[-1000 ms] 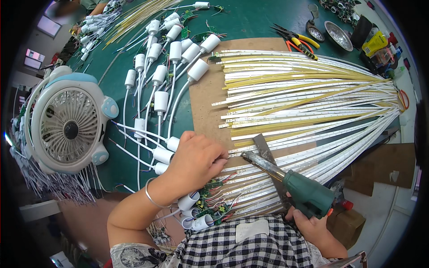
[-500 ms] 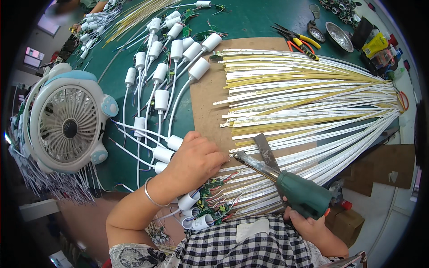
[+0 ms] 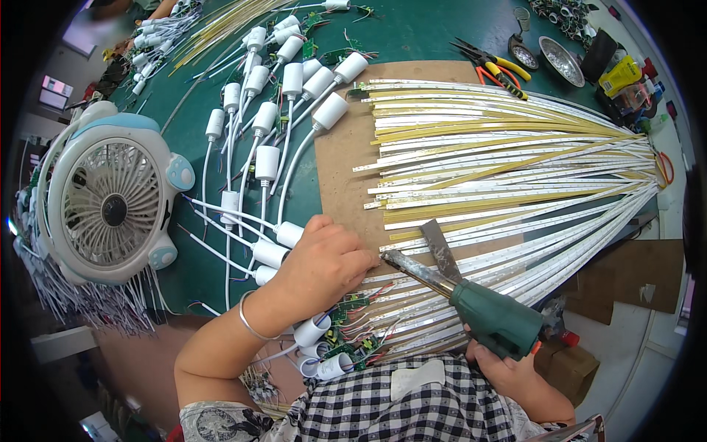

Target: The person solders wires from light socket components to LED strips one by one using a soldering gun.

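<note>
My right hand (image 3: 507,372) is wrapped round the handle of a green soldering gun (image 3: 495,318). Its metal barrel points left, with the tip by my left fingertips at the left end of a white LED strip (image 3: 442,239). My left hand (image 3: 330,258) is closed in a pinch beside that tip; whatever lies between its fingers is too small or hidden to make out. Below the left hand, green circuit boards (image 3: 356,302) with thin wires lie over the strip ends. White lamp caps (image 3: 335,366) with cables sit next to them, near my checked apron.
Many LED strips fan out over a brown board (image 3: 340,169), with a flat metal bar (image 3: 440,247) across them. More capped cables (image 3: 266,162) lie left, beside a white fan (image 3: 110,199). Pliers (image 3: 493,66) and a metal bowl (image 3: 561,60) are at the back right.
The soldering gun's body has shifted slightly left and down in my right hand, its tip staying by my left fingertips. My left hand has hardly moved.
</note>
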Demonstrator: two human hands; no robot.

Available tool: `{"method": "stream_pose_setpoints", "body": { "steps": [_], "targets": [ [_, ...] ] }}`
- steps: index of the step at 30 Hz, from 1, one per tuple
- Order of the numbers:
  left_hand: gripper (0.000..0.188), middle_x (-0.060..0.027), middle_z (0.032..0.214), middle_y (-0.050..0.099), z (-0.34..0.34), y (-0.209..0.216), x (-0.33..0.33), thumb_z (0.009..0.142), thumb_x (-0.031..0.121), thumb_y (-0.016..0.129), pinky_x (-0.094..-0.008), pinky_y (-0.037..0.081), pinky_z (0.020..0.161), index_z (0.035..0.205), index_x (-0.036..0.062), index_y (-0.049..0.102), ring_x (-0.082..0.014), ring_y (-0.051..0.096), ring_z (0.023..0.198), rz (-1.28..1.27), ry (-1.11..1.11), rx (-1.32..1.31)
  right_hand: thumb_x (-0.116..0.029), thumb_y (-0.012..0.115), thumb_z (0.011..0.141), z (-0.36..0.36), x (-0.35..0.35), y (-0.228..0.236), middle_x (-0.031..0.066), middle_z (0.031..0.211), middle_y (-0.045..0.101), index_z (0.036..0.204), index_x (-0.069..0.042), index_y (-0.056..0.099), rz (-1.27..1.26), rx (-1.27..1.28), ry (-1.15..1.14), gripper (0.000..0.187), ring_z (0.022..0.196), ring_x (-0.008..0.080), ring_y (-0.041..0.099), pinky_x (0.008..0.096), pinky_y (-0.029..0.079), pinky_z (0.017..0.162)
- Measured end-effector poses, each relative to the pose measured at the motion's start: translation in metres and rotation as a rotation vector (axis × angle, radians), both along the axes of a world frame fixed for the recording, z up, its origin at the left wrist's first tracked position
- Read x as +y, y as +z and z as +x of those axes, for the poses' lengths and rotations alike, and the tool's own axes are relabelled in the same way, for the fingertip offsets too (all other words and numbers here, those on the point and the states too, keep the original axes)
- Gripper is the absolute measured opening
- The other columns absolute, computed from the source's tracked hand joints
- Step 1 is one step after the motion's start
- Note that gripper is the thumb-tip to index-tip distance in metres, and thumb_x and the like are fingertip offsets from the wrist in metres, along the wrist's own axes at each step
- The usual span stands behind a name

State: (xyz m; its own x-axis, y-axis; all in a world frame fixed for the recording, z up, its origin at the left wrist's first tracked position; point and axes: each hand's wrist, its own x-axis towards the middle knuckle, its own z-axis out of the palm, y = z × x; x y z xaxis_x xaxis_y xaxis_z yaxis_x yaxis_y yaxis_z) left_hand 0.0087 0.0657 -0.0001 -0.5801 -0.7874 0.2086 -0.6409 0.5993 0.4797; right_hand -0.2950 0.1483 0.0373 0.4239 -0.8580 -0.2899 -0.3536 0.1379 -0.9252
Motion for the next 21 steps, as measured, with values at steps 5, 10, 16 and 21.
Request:
{"method": "stream_pose_setpoints", "body": {
  "steps": [5, 10, 16, 21],
  "targets": [
    [0.019, 0.0002, 0.079, 0.06, 0.0, -0.001, 0.0, 0.067, 0.006, 0.073, -0.0343, 0.037, 0.074, 0.084, 0.012, 0.067, -0.0201, 0.054, 0.074, -0.003, 0.0, 0.006, -0.001, 0.053, 0.086, -0.002, 0.008, -0.003, 0.0151, 0.107, 0.056, 0.122, 0.006, 0.043, -0.024, -0.08, -0.128, 0.038, 0.069, 0.0185, 0.06, 0.0302, 0.051, 0.064],
    [0.019, -0.0003, 0.079, 0.06, 0.001, -0.001, 0.0, 0.067, 0.006, 0.073, -0.0348, 0.037, 0.074, 0.084, 0.012, 0.067, -0.0207, 0.055, 0.074, -0.014, 0.003, 0.005, -0.005, 0.057, 0.085, -0.005, 0.001, 0.002, 0.0161, 0.111, 0.056, 0.125, 0.004, 0.041, 0.005, -0.224, -0.45, 0.044, 0.066, 0.0194, 0.061, 0.0298, 0.052, 0.059],
    [0.021, -0.0002, 0.078, 0.06, -0.002, 0.003, -0.001, 0.066, 0.005, 0.072, -0.0362, 0.038, 0.076, 0.084, 0.0128, 0.067, -0.0213, 0.055, 0.074, -0.01, -0.007, 0.006, -0.023, 0.065, 0.083, -0.011, -0.007, 0.014, 0.0169, 0.111, 0.057, 0.127, 0.003, 0.039, -0.071, -0.25, -0.564, 0.058, 0.058, 0.0191, 0.06, 0.0261, 0.048, 0.048],
    [0.022, -0.0003, 0.077, 0.06, -0.002, 0.002, 0.0, 0.064, 0.005, 0.072, -0.0368, 0.039, 0.077, 0.083, 0.0138, 0.067, -0.0212, 0.055, 0.075, -0.014, -0.008, 0.002, -0.022, 0.059, 0.083, -0.016, -0.077, 0.034, 0.0138, 0.097, 0.06, 0.123, 0.002, 0.044, -0.485, -0.274, -0.85, 0.049, 0.048, 0.0139, 0.052, 0.0249, 0.045, 0.045]
  ]
}}
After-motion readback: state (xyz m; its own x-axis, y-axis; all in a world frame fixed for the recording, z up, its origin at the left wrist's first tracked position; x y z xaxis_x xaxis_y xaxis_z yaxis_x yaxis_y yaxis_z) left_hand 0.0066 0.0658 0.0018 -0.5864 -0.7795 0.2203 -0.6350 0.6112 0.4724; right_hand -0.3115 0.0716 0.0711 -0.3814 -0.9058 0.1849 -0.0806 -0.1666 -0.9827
